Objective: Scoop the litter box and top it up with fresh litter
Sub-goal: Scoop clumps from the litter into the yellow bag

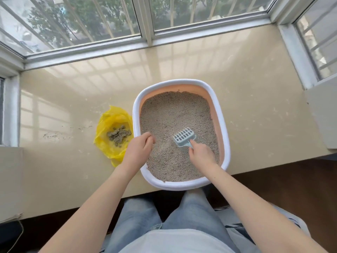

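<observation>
Right hand (200, 152) around scoop (184, 136) handle, left hand (139, 146) curled.

Bright daylight from the windows (91, 19); glossy glare, wide-angle edge distortion.

One head-worn wide-angle view looks steeply down and forward. It sits close above the glossy beige stone surface (73, 170), facing the windows (87, 24).
</observation>
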`<state>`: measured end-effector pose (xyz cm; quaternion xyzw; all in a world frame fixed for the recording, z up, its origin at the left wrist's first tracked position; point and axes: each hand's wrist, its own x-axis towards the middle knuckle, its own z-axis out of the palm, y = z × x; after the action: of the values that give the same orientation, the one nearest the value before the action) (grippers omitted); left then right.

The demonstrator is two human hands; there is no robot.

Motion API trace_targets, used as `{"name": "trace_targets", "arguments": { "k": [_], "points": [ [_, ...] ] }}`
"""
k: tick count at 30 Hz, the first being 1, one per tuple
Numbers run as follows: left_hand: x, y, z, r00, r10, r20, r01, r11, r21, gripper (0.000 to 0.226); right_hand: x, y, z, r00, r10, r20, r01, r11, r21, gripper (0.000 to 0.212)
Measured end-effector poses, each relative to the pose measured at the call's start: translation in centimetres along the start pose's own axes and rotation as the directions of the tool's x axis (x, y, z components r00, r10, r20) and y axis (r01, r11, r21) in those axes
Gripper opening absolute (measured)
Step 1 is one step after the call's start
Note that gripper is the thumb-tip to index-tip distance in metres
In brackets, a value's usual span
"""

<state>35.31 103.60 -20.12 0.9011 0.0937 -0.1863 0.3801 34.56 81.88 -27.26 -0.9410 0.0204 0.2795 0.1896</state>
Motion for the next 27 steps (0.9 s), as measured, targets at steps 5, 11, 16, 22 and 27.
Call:
{"name": "trace_targets", "arguments": {
  "k": [5, 11, 16, 22, 27],
  "points": [
    [-0.7, -0.5, 0.8, 0.998, -0.056, -0.010, 0.056, 0.998, 0.003, 0.026, 1.9, -0.7, 1.3, 0.999, 0.007, 0.036, -0.008, 1.000, 0.019, 0.034],
    [-0.8, -0.5, 1.6, 0.998, -0.067, 0.012, 0.067, 0.997, -0.023, 0.026, -3.8, 5.0, 1.2, 0.990, 0.021, 0.141, -0.009, 0.997, -0.080, 0.037],
    [-0.1, 0.2, 1.9, 0.999, -0.041, 0.013, 0.041, 0.999, -0.030, 0.026, -5.0, 6.1, -1.4, 0.990, 0.079, 0.120, -0.075, 0.996, -0.038, 0.039],
    [0.3, 0.3, 2.2, 1.000, -0.031, -0.002, 0.031, 0.999, -0.028, 0.026, 3.9, 2.7, -4.3, 0.996, 0.038, -0.081, -0.033, 0.997, 0.064, 0.029],
    [-0.2, 0.0, 2.5, 0.999, -0.045, -0.016, 0.045, 0.998, -0.050, 0.026, 8.9, 1.8, -3.6, 0.988, 0.121, -0.101, -0.111, 0.989, 0.098, 0.030]
  ]
}}
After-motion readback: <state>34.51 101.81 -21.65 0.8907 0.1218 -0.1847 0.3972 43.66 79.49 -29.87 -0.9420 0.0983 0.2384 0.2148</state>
